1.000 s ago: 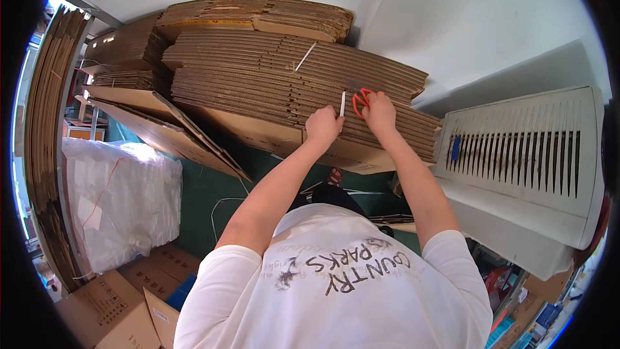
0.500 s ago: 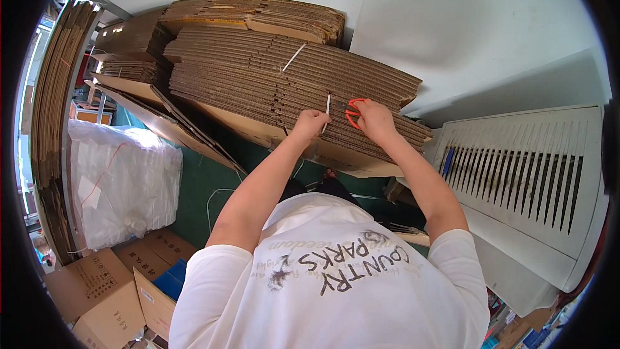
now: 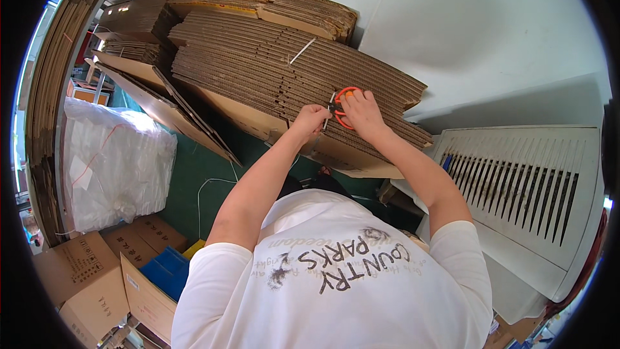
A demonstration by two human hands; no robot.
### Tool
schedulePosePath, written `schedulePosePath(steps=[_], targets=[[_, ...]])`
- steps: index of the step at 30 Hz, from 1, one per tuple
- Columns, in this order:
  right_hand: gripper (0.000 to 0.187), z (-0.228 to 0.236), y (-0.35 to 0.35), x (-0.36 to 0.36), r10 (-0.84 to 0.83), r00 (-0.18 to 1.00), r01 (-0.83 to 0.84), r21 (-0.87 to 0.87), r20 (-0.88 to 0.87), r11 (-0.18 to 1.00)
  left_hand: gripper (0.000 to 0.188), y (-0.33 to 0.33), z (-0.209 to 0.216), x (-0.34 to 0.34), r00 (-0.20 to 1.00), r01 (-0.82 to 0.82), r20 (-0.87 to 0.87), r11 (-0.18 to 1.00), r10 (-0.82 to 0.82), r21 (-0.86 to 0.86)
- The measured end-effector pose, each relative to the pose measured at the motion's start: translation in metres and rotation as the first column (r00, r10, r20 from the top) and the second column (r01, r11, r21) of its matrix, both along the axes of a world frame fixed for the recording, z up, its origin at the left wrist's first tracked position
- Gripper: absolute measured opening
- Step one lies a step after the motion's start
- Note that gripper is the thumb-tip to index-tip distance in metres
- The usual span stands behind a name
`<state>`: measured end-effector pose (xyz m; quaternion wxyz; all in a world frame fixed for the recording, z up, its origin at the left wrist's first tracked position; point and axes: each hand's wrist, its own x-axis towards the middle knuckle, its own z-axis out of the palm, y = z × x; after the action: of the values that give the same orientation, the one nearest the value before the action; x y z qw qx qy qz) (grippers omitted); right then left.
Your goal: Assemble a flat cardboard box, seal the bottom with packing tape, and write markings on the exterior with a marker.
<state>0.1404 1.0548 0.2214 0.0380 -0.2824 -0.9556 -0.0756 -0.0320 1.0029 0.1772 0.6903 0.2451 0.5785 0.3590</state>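
Observation:
A pair of scissors (image 3: 337, 107) with red-orange loop handles is held in my right hand (image 3: 363, 114), whose fingers are through or around the loops. Its dark blades reach the white strap (image 3: 332, 97) beside my left hand (image 3: 311, 119). My left fingers are pinched on that strap, which runs over a stack of flattened cardboard boxes (image 3: 245, 64) under both hands. Whether the blades have cut the strap cannot be made out. Farther back on the same stack lies another visible length of white strap (image 3: 302, 50).
More flattened cardboard (image 3: 265, 1) lies behind, against the white wall (image 3: 478, 26). Loose sheets (image 3: 158, 106) lean at the left, near a plastic-wrapped white bundle (image 3: 119, 161). Cartons (image 3: 97, 284) stand at lower left. A slotted white casing (image 3: 516, 187) is at the right.
My right hand has moved left with the scissors, bringing the blades from apart to right at the strap by my left hand. The whole view has shifted slightly.

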Motion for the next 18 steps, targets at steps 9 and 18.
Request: schedulePosePath(steps=[9, 18], targets=[[0.021, 0.024, 0.04, -0.022, -0.367, 0.88, 0.336, -0.152, -0.302, 0.93, 0.01, -0.016, -0.002, -0.005, 1.0, 0.017, -0.011, 0.988, -0.016, 0.152], [0.032, 0.023, 0.006, 0.007, -0.197, 0.932, 0.177, -0.091, -0.305, 0.98, 0.017, 0.011, 0.009, -0.001, 0.979, 0.174, -0.093, 0.982, -0.181, -0.078]])
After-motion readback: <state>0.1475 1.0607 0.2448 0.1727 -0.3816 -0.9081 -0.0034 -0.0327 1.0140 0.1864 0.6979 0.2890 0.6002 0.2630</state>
